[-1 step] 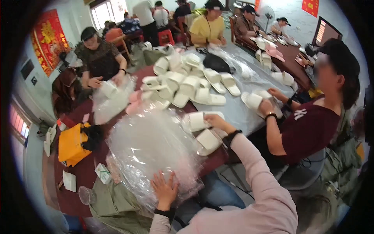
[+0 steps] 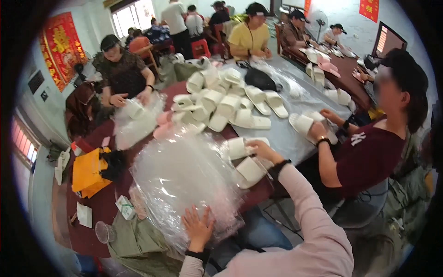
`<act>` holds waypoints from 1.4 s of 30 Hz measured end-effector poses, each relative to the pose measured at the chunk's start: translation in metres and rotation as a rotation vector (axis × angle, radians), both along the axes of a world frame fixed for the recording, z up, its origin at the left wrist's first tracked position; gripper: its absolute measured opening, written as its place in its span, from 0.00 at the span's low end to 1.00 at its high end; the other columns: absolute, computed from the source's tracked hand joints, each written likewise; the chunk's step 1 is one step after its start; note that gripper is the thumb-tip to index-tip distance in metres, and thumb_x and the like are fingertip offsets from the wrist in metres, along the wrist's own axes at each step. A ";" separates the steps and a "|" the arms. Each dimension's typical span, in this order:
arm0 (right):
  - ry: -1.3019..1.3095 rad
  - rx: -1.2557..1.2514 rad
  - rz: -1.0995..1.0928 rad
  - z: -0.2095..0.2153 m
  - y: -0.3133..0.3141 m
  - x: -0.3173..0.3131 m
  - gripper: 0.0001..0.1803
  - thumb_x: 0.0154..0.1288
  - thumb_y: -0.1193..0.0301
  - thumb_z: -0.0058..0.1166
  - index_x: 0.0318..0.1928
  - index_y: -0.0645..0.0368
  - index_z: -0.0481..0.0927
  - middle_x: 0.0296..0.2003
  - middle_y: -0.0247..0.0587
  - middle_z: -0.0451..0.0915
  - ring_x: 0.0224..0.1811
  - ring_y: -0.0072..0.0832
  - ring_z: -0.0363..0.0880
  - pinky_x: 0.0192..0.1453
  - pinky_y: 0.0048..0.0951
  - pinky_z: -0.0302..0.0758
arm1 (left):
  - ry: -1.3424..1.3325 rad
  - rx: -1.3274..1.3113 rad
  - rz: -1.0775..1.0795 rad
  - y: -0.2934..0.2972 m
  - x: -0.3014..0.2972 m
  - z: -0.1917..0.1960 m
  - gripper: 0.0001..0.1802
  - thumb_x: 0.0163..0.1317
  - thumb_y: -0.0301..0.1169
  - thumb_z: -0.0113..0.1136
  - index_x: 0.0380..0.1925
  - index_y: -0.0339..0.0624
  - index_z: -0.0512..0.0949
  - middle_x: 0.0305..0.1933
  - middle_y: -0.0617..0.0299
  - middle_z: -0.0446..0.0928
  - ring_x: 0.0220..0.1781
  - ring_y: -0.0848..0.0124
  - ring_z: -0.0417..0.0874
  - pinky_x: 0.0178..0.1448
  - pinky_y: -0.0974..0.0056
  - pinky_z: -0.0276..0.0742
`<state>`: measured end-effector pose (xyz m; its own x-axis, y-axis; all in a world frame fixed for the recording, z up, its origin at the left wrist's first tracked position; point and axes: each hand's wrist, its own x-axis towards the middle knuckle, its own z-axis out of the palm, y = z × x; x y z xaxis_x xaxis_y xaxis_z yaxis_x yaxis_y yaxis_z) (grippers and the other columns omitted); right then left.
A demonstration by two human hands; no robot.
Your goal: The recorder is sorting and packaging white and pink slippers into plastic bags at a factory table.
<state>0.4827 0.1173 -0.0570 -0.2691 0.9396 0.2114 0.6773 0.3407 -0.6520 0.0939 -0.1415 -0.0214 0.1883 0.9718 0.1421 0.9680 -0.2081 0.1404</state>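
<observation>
My left hand (image 2: 198, 226) lies flat, fingers spread, on a stack of clear plastic bags (image 2: 177, 171) on the table before me. Pale pink shows through the lower right of that stack. To the right, my right hand (image 2: 262, 150) has its fingers closed at the strap of a white slipper (image 2: 236, 147); its fingertips are partly hidden. A second white slipper (image 2: 251, 171) lies just nearer to me, below that hand. Beyond, a heap of white slippers (image 2: 224, 108) covers the middle of the table, with pink slippers (image 2: 164, 124) at its left side.
A co-worker in dark red (image 2: 369, 152) handles white slippers (image 2: 302, 123) at my right. Across the table, a person in dark clothes (image 2: 122, 74) holds a bagged slipper (image 2: 134, 110). A yellow bag (image 2: 90, 173), small box (image 2: 124, 207) and clear cup (image 2: 105, 232) stand left.
The whole view has shifted slightly, so things sit a little farther right and lower. Both my hands keep their places on the bags and the slipper.
</observation>
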 end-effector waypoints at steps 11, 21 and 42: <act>-0.146 0.202 -0.180 0.002 -0.044 -0.051 0.13 0.51 0.70 0.55 0.39 0.47 0.84 0.47 0.35 0.77 0.51 0.44 0.71 0.49 0.45 0.69 | -0.168 -0.217 -0.029 -0.001 -0.018 0.002 0.30 0.64 0.53 0.47 0.66 0.65 0.62 0.72 0.41 0.48 0.72 0.37 0.45 0.71 0.34 0.38; 1.268 -0.185 -0.265 0.069 -0.140 -0.039 0.15 0.67 0.76 0.46 0.53 0.64 0.74 0.43 0.35 0.79 0.42 0.23 0.79 0.45 0.24 0.76 | -0.199 -0.239 -0.238 0.011 -0.048 0.017 0.33 0.56 0.53 0.58 0.63 0.64 0.66 0.68 0.45 0.59 0.68 0.40 0.57 0.65 0.35 0.55; 0.671 -0.689 0.503 0.116 -0.289 -0.148 0.17 0.61 0.73 0.58 0.51 0.62 0.76 0.49 0.40 0.77 0.51 0.28 0.74 0.55 0.29 0.68 | -0.102 -0.102 -0.320 0.017 -0.048 0.029 0.32 0.56 0.52 0.57 0.61 0.59 0.69 0.67 0.46 0.61 0.68 0.42 0.58 0.66 0.35 0.52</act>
